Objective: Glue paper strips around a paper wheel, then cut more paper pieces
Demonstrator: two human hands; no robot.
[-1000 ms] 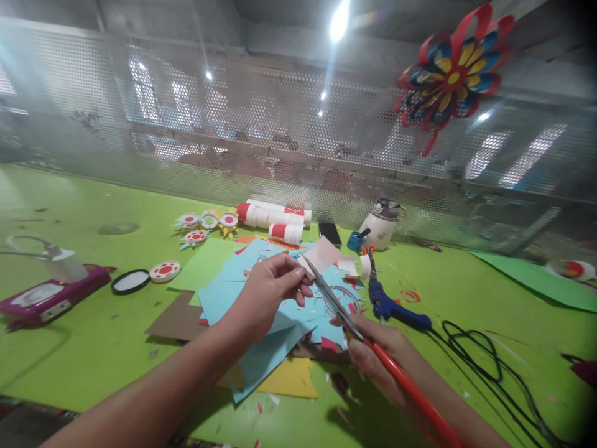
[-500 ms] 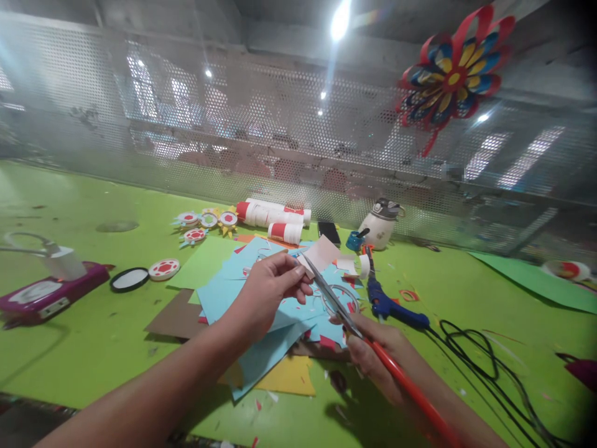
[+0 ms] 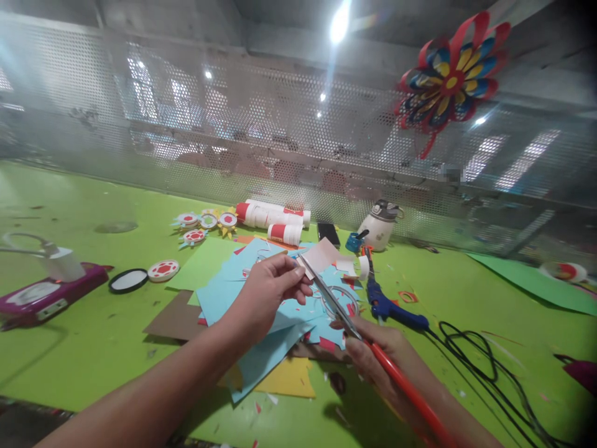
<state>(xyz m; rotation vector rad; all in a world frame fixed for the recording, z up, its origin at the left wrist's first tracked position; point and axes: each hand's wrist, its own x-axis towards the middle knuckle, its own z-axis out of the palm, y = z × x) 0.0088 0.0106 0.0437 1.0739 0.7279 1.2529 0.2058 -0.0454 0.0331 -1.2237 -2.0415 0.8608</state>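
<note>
Scissors biting into a small pale card above the paper pile

The left hand [image 3: 268, 292] pinches the pale card [image 3: 321, 255] – the right hand [image 3: 380, 358] grips the red-handled scissors [image 3: 333, 305], blades at the card's near edge, long axis running from lower right up-left. The cut looks barely begun; blue sheets [image 3: 233, 292] litter the green tabletop [image 3: 93, 336].

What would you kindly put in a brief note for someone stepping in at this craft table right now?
Left hand: pinches a small pale paper piece above the blue sheets.
Right hand: grips the red-handled scissors, blade tips at the piece's edge.
Nearby: blue glue gun to the right, glue sticks behind.
Done: scraps litter the green table.
Left: how far the cut has gone cannot be told.
</note>
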